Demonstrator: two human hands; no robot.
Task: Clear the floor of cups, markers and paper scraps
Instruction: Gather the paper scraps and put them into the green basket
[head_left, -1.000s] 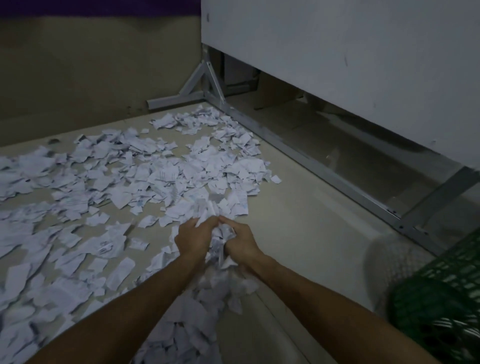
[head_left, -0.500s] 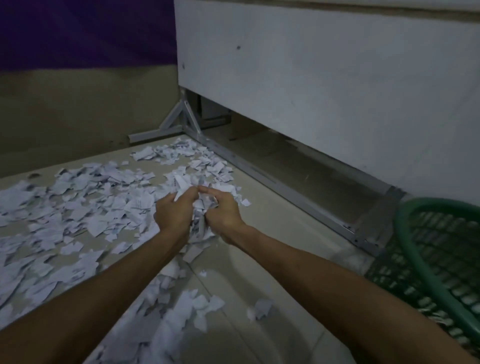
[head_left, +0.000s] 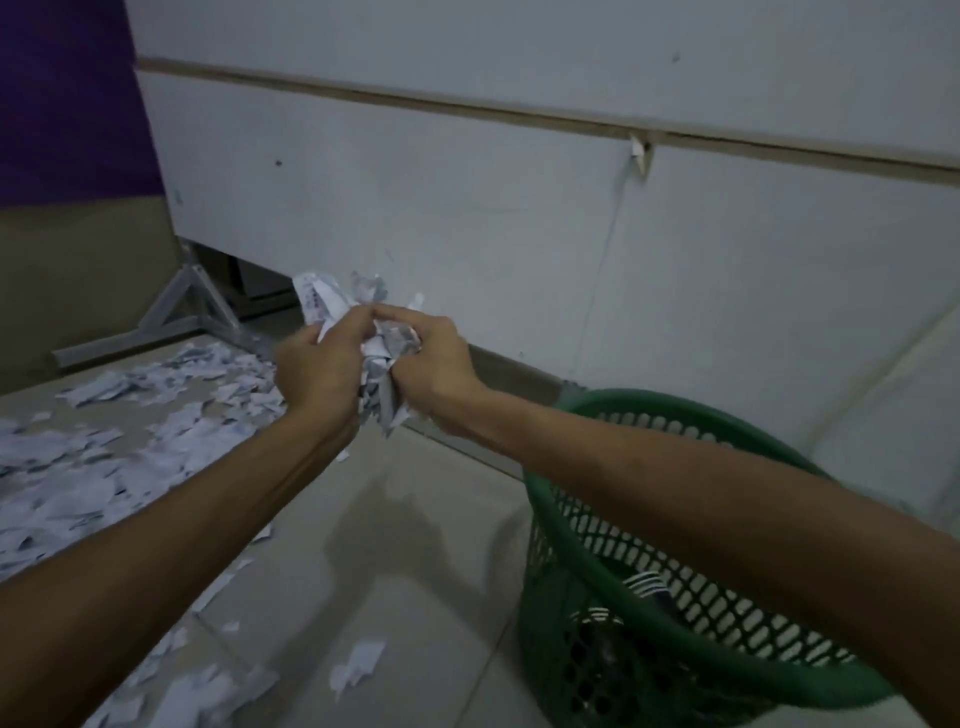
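Paper scraps (head_left: 379, 348) bunched between left hand (head_left: 317, 369) and right hand (head_left: 431, 358).

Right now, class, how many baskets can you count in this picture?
1: a green mesh basket stands on the floor at lower right, under the person's right forearm, which hides part of its rim.
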